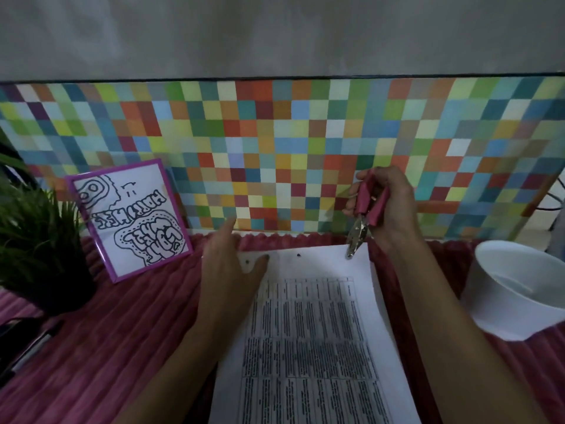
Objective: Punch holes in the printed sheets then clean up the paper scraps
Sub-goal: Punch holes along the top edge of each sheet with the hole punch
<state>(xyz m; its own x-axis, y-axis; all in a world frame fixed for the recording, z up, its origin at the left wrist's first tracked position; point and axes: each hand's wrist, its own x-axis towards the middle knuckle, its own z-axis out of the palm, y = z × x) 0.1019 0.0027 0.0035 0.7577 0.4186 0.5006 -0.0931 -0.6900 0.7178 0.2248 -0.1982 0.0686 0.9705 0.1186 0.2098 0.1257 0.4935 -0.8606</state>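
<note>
Head view: right hand (396,209) grips pink punch (364,198); left hand (227,270) flat on holed printed sheets (308,338).

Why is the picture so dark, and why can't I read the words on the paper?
Head view: the light is dim, so the red cloth and the plant look murky. Head view: the print on the sheet is blurred into dark dashes, too soft to read. Head view: the wide lens bends the checkered panel and slants its squares near the sides.
</note>
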